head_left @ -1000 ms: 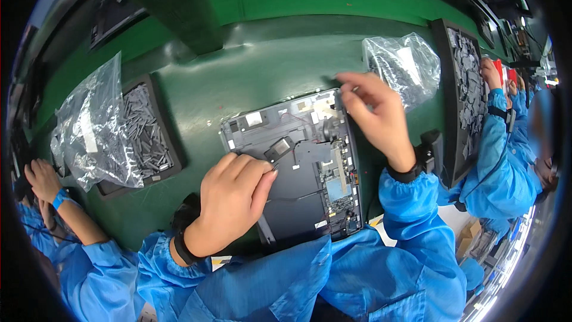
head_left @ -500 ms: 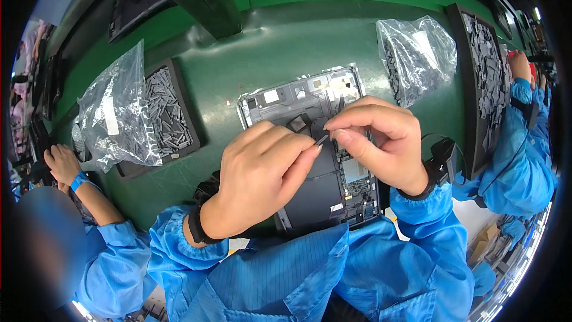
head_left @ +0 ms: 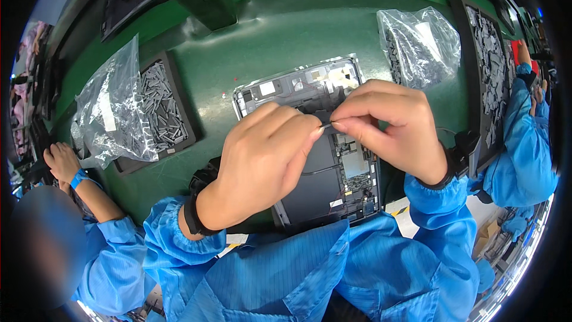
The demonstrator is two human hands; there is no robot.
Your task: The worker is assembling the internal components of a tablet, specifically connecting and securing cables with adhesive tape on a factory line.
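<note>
currently pinching one end of a small dark strip point(head_left: 326, 125) in the left grip point(head_left: 256, 158) and, by the look of it, its other end in the right grip point(head_left: 400, 120), thumb against forefinger on both sides. held up just above an opened flat device point(head_left: 307, 194), not yet set down, so judged as mid-handling. seen underneath, on the green counter point(head_left: 310, 36): inside already laid bare, with circuit board point(head_left: 359, 186) exposed along the right side. covered partly by both grips, so impossible to tell any work finished in the middle. left over in plenty, farther out: on the left, loose dark pieces point(head_left: 164, 107) in a dark tray point(head_left: 182, 104), partly overlapped by a clear bag point(head_left: 110, 107); on the far right, another bag point(head_left: 420, 42), then a second tray point(head_left: 466, 36) of flat grey pieces point(head_left: 491, 65).
</note>
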